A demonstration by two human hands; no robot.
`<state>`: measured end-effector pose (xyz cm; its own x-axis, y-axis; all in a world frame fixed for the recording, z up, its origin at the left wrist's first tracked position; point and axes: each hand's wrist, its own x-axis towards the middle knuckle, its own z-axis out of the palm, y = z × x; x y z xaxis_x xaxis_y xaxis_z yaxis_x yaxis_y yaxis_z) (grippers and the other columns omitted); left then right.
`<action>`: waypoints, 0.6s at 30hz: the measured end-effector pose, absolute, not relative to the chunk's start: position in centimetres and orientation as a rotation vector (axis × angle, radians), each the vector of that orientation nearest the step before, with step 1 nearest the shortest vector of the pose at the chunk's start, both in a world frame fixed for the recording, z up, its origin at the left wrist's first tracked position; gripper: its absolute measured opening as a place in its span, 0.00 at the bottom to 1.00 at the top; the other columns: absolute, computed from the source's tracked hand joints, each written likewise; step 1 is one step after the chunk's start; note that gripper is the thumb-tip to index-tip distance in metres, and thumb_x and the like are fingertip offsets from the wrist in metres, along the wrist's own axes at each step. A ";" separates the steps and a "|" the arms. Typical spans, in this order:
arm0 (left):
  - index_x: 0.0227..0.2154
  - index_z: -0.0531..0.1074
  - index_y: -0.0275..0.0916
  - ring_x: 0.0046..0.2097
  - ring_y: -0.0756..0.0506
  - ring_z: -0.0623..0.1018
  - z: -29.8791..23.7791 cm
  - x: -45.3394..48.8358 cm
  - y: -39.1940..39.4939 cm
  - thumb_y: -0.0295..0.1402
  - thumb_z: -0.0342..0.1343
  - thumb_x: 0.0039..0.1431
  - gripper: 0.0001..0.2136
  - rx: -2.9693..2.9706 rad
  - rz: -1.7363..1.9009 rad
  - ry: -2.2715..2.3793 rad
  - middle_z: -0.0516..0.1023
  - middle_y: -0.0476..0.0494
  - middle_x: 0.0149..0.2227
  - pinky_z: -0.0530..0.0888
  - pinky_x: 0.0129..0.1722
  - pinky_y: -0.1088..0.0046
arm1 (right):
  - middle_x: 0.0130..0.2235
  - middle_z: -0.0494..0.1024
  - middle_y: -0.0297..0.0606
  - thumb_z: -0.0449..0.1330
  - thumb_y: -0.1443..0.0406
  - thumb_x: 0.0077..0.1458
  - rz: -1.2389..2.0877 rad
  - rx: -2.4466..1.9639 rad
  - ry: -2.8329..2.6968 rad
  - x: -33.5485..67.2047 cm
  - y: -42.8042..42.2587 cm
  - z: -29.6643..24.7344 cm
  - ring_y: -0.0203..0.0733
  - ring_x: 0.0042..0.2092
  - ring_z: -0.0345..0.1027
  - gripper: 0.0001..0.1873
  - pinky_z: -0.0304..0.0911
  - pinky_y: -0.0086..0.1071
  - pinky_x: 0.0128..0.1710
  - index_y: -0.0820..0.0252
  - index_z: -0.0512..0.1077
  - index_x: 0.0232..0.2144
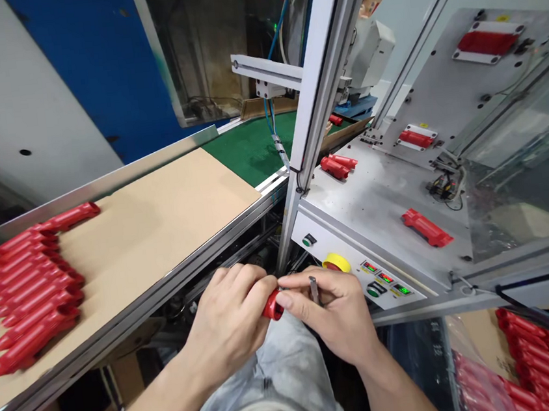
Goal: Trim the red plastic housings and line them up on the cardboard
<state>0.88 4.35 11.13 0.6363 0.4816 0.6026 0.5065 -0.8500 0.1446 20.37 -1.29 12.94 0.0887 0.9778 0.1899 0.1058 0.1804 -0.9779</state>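
My left hand (pixel 228 321) is curled around a short red plastic part (pixel 272 306), which shows only at its end between my fingers. My right hand (pixel 335 313) is close against that part, with its fingertips at the part's end. A small grey metal piece (pixel 314 289) stands up between the right thumb and forefinger. Its lower end is hidden by my fingers. Both hands are over my lap, just in front of the machine's control panel.
A conveyor belt (pixel 157 205) on the left carries a cardboard sheet with several red parts in a row. To the right stand a metal machine plate (pixel 362 203) with red parts on it, a control panel with a yellow button (pixel 336 263), and a box of red parts (pixel 546 366).
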 end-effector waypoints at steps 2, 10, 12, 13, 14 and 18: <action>0.46 0.69 0.39 0.39 0.40 0.75 11.1 0.9 4.3 0.23 0.55 0.68 0.07 -2.854 -1.008 -0.866 0.77 0.41 0.41 0.66 0.37 0.60 | 0.33 0.85 0.34 0.75 0.60 0.57 0.984 -1.165 -1.313 20.5 -1.2 12.8 0.35 0.32 0.74 0.07 0.67 0.30 0.32 0.51 0.88 0.39; 0.45 0.67 0.41 0.37 0.41 0.74 10.7 0.5 3.7 0.25 0.52 0.69 0.06 -2.996 -0.981 -0.969 0.76 0.44 0.40 0.67 0.36 0.61 | 0.36 0.85 0.34 0.72 0.61 0.61 0.949 -1.186 -1.465 20.4 -1.2 13.7 0.35 0.35 0.76 0.05 0.67 0.30 0.36 0.54 0.86 0.39; 0.45 0.67 0.42 0.36 0.41 0.74 10.8 0.3 3.3 0.25 0.52 0.70 0.06 -3.006 -0.991 -1.000 0.76 0.45 0.39 0.68 0.36 0.61 | 0.37 0.85 0.33 0.68 0.61 0.65 0.902 -1.203 -1.530 20.2 -1.6 14.1 0.35 0.38 0.76 0.05 0.68 0.30 0.40 0.54 0.84 0.40; 0.44 0.67 0.42 0.37 0.41 0.74 10.8 0.2 3.1 0.25 0.52 0.70 0.06 -3.008 -0.994 -1.011 0.75 0.45 0.39 0.69 0.36 0.61 | 0.38 0.84 0.32 0.67 0.62 0.67 0.874 -1.210 -1.555 20.0 -1.8 14.3 0.35 0.39 0.76 0.05 0.68 0.30 0.41 0.54 0.83 0.41; 0.44 0.67 0.42 0.37 0.41 0.74 10.9 0.2 2.9 0.25 0.52 0.70 0.05 -3.002 -0.998 -1.018 0.75 0.45 0.39 0.69 0.37 0.61 | 0.39 0.84 0.32 0.65 0.62 0.68 0.848 -1.219 -1.579 19.8 -2.0 14.4 0.35 0.40 0.76 0.05 0.68 0.31 0.43 0.54 0.82 0.41; 0.43 0.67 0.42 0.37 0.41 0.74 11.2 0.0 2.2 0.25 0.52 0.69 0.05 -2.951 -0.998 -1.041 0.75 0.45 0.39 0.70 0.36 0.62 | 0.42 0.82 0.34 0.61 0.63 0.71 0.751 -1.260 -1.636 18.7 -3.0 14.8 0.36 0.43 0.75 0.07 0.67 0.31 0.46 0.55 0.79 0.43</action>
<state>-0.04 2.17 11.18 0.6167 0.6098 0.4979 0.5232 -0.7900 0.3195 18.70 -3.02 14.76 -0.0652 0.9541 0.2922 0.4002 0.2932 -0.8683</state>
